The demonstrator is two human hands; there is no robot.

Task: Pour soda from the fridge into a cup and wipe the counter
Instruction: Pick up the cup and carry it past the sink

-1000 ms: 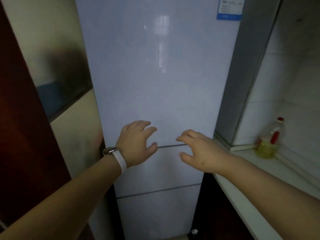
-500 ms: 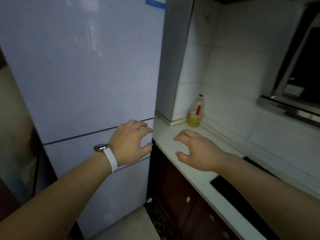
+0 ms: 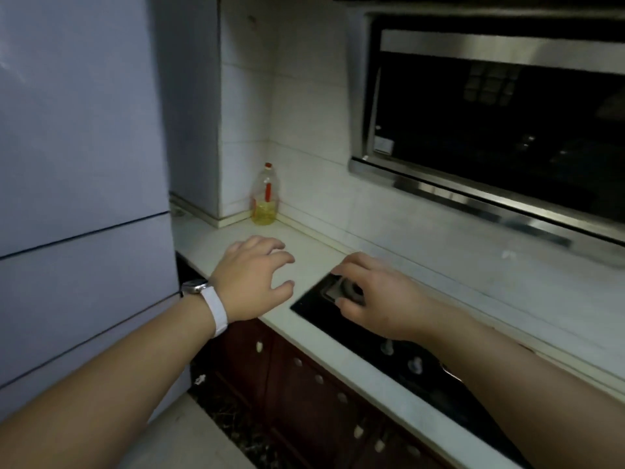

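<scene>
The pale fridge (image 3: 77,164) fills the left side with its doors closed. To its right runs a white counter (image 3: 216,238). My left hand (image 3: 252,277), with a white watch band on the wrist, hovers over the counter's near edge with relaxed, spread fingers and holds nothing. My right hand (image 3: 375,294) hovers over the left corner of a black cooktop (image 3: 314,311), fingers loosely bent and empty. No soda and no cup are in view.
A bottle of yellow oil with a red cap (image 3: 265,198) stands in the counter's back corner. A steel range hood (image 3: 490,137) hangs over the cooktop. Dark wooden cabinet doors (image 3: 304,384) with knobs run below the counter.
The view has swung right from the fridge to the counter and cooktop. Both hands moved with it, from in front of the fridge door to over the counter, still empty.
</scene>
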